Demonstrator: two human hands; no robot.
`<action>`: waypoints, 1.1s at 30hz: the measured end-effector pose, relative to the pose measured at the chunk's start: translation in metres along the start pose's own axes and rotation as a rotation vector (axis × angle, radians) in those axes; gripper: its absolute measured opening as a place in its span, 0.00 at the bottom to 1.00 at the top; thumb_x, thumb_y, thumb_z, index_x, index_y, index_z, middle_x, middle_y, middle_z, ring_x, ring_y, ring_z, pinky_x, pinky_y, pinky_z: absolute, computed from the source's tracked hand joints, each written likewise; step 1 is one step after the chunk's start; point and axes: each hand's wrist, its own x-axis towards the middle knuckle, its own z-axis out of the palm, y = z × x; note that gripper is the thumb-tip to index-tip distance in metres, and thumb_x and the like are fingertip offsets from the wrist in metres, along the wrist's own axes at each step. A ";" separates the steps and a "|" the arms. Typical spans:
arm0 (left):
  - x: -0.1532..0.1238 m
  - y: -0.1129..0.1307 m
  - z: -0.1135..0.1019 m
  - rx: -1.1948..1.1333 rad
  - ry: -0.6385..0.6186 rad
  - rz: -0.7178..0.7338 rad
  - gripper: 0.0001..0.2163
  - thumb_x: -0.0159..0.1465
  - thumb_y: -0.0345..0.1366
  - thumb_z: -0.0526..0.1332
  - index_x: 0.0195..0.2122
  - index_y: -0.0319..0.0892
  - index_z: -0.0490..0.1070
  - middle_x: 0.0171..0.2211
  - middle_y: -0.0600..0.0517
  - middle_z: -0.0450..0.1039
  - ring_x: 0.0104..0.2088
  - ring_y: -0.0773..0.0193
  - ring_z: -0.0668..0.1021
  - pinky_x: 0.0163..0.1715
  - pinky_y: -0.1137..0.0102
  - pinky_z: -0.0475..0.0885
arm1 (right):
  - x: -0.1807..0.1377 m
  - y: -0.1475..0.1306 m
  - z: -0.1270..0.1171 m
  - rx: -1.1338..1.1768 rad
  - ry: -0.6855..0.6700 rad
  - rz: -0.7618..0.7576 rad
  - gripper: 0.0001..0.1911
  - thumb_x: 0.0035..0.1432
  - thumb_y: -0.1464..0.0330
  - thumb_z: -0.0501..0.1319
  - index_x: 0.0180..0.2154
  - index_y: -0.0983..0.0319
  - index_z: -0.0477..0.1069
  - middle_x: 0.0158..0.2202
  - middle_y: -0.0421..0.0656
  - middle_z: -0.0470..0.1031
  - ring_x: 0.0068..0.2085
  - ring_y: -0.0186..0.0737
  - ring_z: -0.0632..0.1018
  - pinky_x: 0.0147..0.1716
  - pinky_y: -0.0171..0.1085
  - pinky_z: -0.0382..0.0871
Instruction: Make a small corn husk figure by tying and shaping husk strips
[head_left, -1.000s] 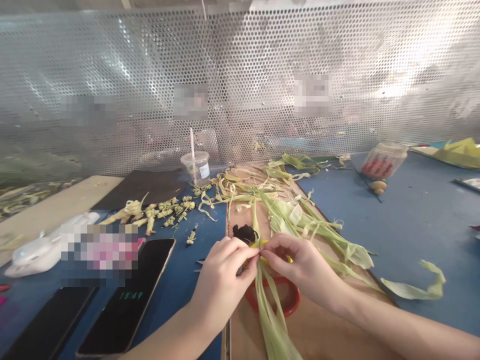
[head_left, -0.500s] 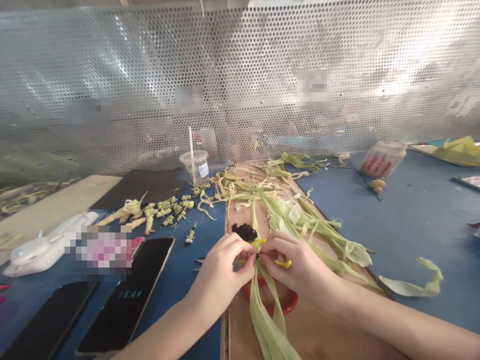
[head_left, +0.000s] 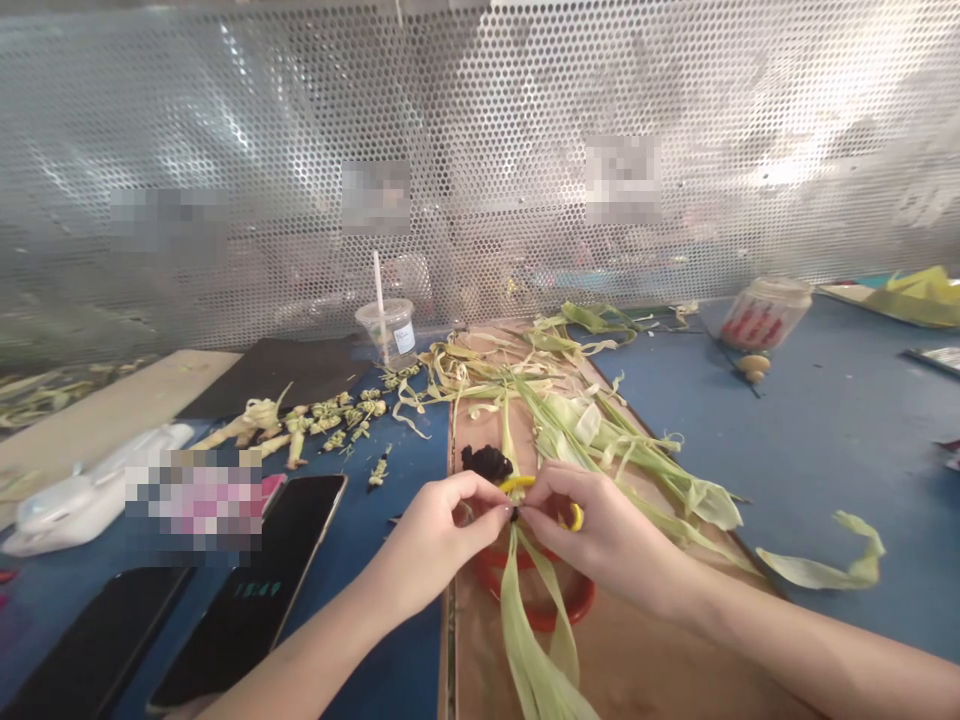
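My left hand [head_left: 451, 522] and my right hand [head_left: 583, 515] meet fingertip to fingertip over the board. Each is closed in a pinch at a small black thread-like tie [head_left: 514, 513], which sits on a bunch of pale green corn husk strips [head_left: 525, 625]. The strips hang down toward me below the fingers. A crumpled black clump [head_left: 487, 462] lies just beyond my left fingers. Behind and under the hands show a yellow curved piece [head_left: 517, 483] and a red loop [head_left: 570, 606], both partly hidden.
Loose corn husks [head_left: 577, 425] cover the board's far part. Knotted husk pieces [head_left: 330, 418] lie on the blue table at left, near a phone [head_left: 255, 590] and a white tool [head_left: 97, 490]. A lidded cup [head_left: 386, 335] and a tilted jar [head_left: 765, 315] stand farther back.
My fingertips stay together at the black tie. The left hand has tilted slightly and its fingers have straightened a little; more of the yellow piece and red loop shows.
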 end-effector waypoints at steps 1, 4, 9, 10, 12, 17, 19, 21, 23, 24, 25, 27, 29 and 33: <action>0.000 -0.001 0.000 -0.018 -0.007 -0.008 0.10 0.59 0.40 0.57 0.35 0.42 0.74 0.30 0.53 0.74 0.29 0.65 0.71 0.30 0.72 0.64 | 0.000 -0.001 -0.001 0.023 -0.016 0.033 0.06 0.53 0.73 0.56 0.25 0.61 0.68 0.25 0.37 0.68 0.28 0.31 0.68 0.29 0.31 0.64; 0.000 -0.001 0.000 -0.049 -0.014 -0.029 0.10 0.58 0.41 0.57 0.34 0.42 0.74 0.29 0.53 0.74 0.29 0.65 0.71 0.30 0.72 0.64 | 0.001 -0.002 -0.002 0.087 -0.049 0.102 0.06 0.53 0.72 0.57 0.25 0.62 0.69 0.25 0.37 0.69 0.28 0.31 0.69 0.30 0.31 0.64; -0.002 0.002 0.001 -0.055 -0.013 -0.052 0.10 0.59 0.40 0.57 0.34 0.41 0.75 0.29 0.52 0.74 0.30 0.64 0.72 0.31 0.72 0.65 | 0.002 0.000 -0.004 0.162 -0.069 0.169 0.05 0.53 0.70 0.58 0.26 0.62 0.70 0.26 0.38 0.71 0.28 0.31 0.70 0.30 0.32 0.65; -0.002 0.003 0.001 -0.061 -0.015 -0.054 0.11 0.59 0.40 0.57 0.34 0.41 0.75 0.30 0.52 0.74 0.31 0.64 0.73 0.31 0.72 0.65 | 0.002 0.000 -0.003 0.175 -0.071 0.173 0.05 0.53 0.69 0.58 0.26 0.62 0.71 0.26 0.38 0.71 0.29 0.31 0.70 0.30 0.32 0.65; -0.003 0.004 0.001 -0.082 -0.018 -0.049 0.11 0.59 0.40 0.56 0.34 0.40 0.74 0.30 0.52 0.75 0.32 0.63 0.73 0.32 0.71 0.66 | 0.002 0.002 -0.003 0.198 -0.072 0.177 0.06 0.53 0.68 0.59 0.26 0.62 0.71 0.26 0.38 0.72 0.29 0.32 0.71 0.31 0.32 0.66; -0.004 0.006 0.002 -0.108 -0.021 -0.037 0.12 0.60 0.40 0.56 0.36 0.41 0.75 0.31 0.51 0.75 0.33 0.62 0.75 0.34 0.70 0.67 | 0.002 0.004 0.000 0.234 -0.051 0.182 0.07 0.53 0.66 0.60 0.27 0.62 0.72 0.27 0.39 0.72 0.30 0.33 0.72 0.31 0.33 0.67; -0.004 0.006 0.002 -0.103 -0.015 -0.030 0.12 0.60 0.40 0.56 0.37 0.41 0.75 0.31 0.51 0.76 0.33 0.62 0.75 0.34 0.70 0.67 | 0.003 0.004 0.000 0.273 -0.055 0.202 0.07 0.53 0.66 0.60 0.27 0.62 0.72 0.27 0.39 0.71 0.29 0.33 0.72 0.30 0.33 0.67; -0.004 0.005 0.002 -0.097 -0.014 -0.019 0.12 0.60 0.40 0.56 0.38 0.41 0.75 0.32 0.51 0.76 0.33 0.62 0.75 0.34 0.70 0.67 | 0.003 0.004 0.000 0.304 -0.065 0.224 0.08 0.53 0.66 0.60 0.27 0.63 0.71 0.26 0.39 0.71 0.28 0.32 0.71 0.30 0.33 0.67; -0.004 0.004 0.003 -0.085 -0.016 -0.002 0.12 0.61 0.40 0.55 0.39 0.42 0.75 0.32 0.51 0.75 0.34 0.62 0.74 0.34 0.70 0.67 | 0.003 0.004 0.000 0.313 -0.068 0.236 0.08 0.54 0.65 0.60 0.27 0.63 0.71 0.26 0.39 0.71 0.28 0.32 0.71 0.29 0.32 0.66; -0.005 0.003 0.003 -0.074 -0.016 0.008 0.12 0.61 0.40 0.55 0.40 0.42 0.74 0.33 0.51 0.75 0.34 0.62 0.74 0.34 0.70 0.67 | 0.003 0.005 -0.001 0.314 -0.065 0.238 0.08 0.54 0.65 0.60 0.27 0.63 0.71 0.26 0.39 0.71 0.28 0.31 0.71 0.29 0.32 0.66; -0.005 0.003 0.003 -0.058 -0.013 0.018 0.12 0.61 0.40 0.55 0.40 0.42 0.74 0.33 0.51 0.75 0.34 0.63 0.74 0.34 0.70 0.67 | 0.003 0.005 -0.001 0.316 -0.062 0.240 0.09 0.54 0.65 0.60 0.27 0.63 0.71 0.25 0.38 0.71 0.27 0.31 0.71 0.28 0.32 0.65; -0.005 0.003 0.003 -0.012 -0.008 0.034 0.12 0.61 0.40 0.55 0.40 0.43 0.74 0.32 0.52 0.74 0.32 0.64 0.74 0.33 0.71 0.67 | 0.002 0.007 0.000 0.325 -0.057 0.248 0.09 0.54 0.64 0.60 0.28 0.63 0.70 0.25 0.38 0.71 0.27 0.31 0.71 0.27 0.32 0.65; -0.006 0.004 0.003 0.048 0.001 0.053 0.10 0.60 0.40 0.57 0.38 0.43 0.74 0.31 0.53 0.73 0.29 0.65 0.73 0.30 0.71 0.67 | 0.002 0.006 0.000 0.334 -0.057 0.261 0.09 0.54 0.64 0.60 0.27 0.63 0.70 0.25 0.38 0.71 0.27 0.31 0.71 0.27 0.31 0.65; -0.006 0.004 0.004 0.122 0.056 0.151 0.08 0.59 0.39 0.58 0.32 0.43 0.74 0.30 0.53 0.72 0.29 0.65 0.72 0.30 0.71 0.68 | 0.001 0.002 0.000 0.300 -0.067 0.235 0.09 0.54 0.65 0.59 0.27 0.63 0.70 0.24 0.38 0.70 0.26 0.31 0.71 0.26 0.31 0.65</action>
